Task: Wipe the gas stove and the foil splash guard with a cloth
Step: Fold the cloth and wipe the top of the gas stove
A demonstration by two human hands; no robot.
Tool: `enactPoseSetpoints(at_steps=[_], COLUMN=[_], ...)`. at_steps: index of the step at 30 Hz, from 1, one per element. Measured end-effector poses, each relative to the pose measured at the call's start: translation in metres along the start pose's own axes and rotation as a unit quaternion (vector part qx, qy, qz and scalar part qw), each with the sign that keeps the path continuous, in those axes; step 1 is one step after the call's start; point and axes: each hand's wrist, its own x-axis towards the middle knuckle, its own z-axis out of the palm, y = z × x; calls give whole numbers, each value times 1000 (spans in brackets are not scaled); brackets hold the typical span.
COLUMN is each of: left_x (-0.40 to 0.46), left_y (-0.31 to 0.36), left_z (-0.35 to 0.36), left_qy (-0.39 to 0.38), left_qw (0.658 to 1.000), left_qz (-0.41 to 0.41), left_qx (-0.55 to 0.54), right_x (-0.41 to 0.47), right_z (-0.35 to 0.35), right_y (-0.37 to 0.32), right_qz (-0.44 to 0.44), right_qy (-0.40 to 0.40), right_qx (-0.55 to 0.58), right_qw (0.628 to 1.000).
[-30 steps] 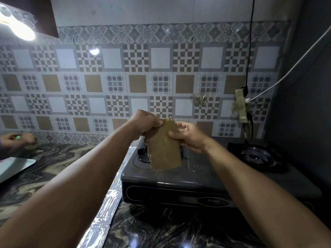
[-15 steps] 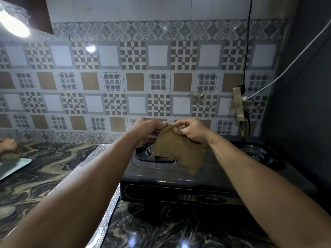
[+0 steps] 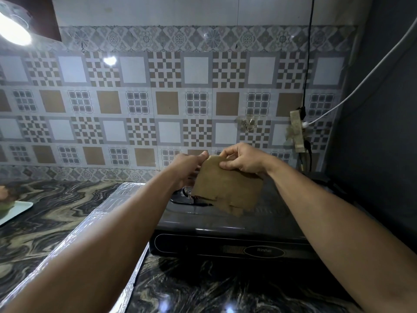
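Observation:
A brown cloth hangs spread in the air above the black gas stove. My left hand pinches its upper left corner and my right hand pinches its upper right edge. The cloth hides most of the stove's left burner. The stove's front panel faces me on the dark marbled counter. The foil splash guard lies flat on the counter along the stove's left side, partly under my left forearm.
A patterned tile wall stands behind the stove. A power strip with a black and a white cable hangs on the wall at the right. A dark wall closes the right side. A white tray lies at the far left.
Both hands have opened the folded cloth out wider; it now hangs as a broad sheet. The view has shifted slightly right and the other person's hand at the left has gone from sight.

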Motion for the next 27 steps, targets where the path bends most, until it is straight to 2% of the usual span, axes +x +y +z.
enactPoseSetpoints(at_steps=[3,8,10,14,17,22,24,27], left_x=[0,3,2,0,6,9,9,7], left_y=[1,0,1,0,-4,-4,0,5], left_z=[7,6,5,2,0,0,0,1], left_qy=[58,97,76,9,12,84,77,33], left_qw=[998,994,996,998,997,992,992,992], left_qz=[-3,-15,-18,-29,20,65,82,118], left_qx=[9,44,36,-53,-76,-68,-59,-39], right_x=[4,8,9,10,11,9,8,6], right_z=[5,13,15,16,17,18,20,28], right_y=[-3,-4,-3,-3,-2,-2,1,7], right_qz=[-2,-6,-5,-10,-13,16,56,109], right_qy=[23,43,51,55,53,32,-6,-29], right_qx=[-30,-73,-78,-67,-71,-57,-44,42], right_qw=[999,996,996,996,996,998,997,993])
